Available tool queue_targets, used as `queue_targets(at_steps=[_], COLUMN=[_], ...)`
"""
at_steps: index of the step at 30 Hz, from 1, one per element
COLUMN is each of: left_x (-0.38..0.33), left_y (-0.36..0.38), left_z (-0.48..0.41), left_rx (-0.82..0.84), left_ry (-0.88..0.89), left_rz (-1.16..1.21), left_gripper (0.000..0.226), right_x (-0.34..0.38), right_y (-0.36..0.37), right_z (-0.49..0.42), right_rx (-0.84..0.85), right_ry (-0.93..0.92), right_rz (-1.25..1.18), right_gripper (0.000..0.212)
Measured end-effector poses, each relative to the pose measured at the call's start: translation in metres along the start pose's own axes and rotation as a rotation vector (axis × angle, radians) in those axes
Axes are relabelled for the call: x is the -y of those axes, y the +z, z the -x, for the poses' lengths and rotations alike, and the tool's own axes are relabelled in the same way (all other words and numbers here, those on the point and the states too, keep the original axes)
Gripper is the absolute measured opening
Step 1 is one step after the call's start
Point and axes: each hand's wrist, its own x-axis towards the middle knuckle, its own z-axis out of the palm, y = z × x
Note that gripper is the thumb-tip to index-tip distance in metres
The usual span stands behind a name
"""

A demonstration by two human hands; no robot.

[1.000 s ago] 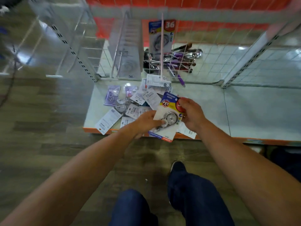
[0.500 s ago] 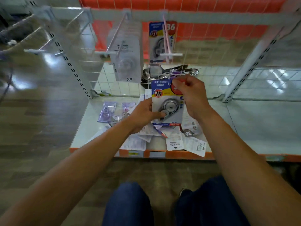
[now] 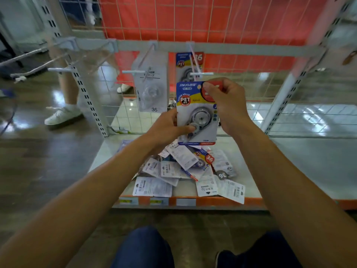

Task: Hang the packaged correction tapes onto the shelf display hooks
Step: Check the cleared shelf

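Head view: we look down over both forearms at a low shelf bay backed by a wire grid [image 3: 231, 22].
Held pack: we hold one carded correction tape [image 3: 193, 105] upright in front of us, printed side toward us. It sits just below the tip of the right hook [image 3: 201, 73]. Its top edge is near the hook's cross bar, and we cannot tell whether they touch.
Left hand [image 3: 166, 128]: our grip pinches the lower left of the card, with the thumb lying across the blister beside the tape wheel.
Right hand [image 3: 228, 105]: our grip pinches the top right corner, fingers curled over the red circle.
Hanging pack [image 3: 182, 61]: one matching card hangs far back on the right hook, close to the rail.
Left hook [image 3: 135, 72]: a row of clear-fronted packs [image 3: 152, 89] hangs here, and the front one is marked 36.
Loose packs [image 3: 173, 169]: these lie heaped on the shelf [image 3: 289, 167] below our hands. Most are face down showing white backs, and a few reach the orange front lip.
Passer-by: bare legs and a white shoe [image 3: 61, 115] stand on the floor beyond the left upright.
Our legs [image 3: 143, 246]: blue trousers show at the bottom edge.
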Motion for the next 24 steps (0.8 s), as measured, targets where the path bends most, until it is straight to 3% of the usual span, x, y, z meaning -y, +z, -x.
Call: queue_targets(at_steps=[15, 24], left_x=[0.01, 0.018], left_y=[-0.003, -0.007], left_z=[-0.022, -0.034], left_rx=[0.005, -0.007], left_ry=[0.005, -0.005], left_rz=[0.026, 0.06], left_gripper=[0.04, 0.043], right_x=[-0.016, -0.029], right_y=[0.0, 0.006], right_z=[-0.023, -0.043], right_rx=[0.018, 0.05], right_ry=[-0.006, -0.01], right_rz=[-0.021, 0.052], right_gripper=[0.016, 0.004])
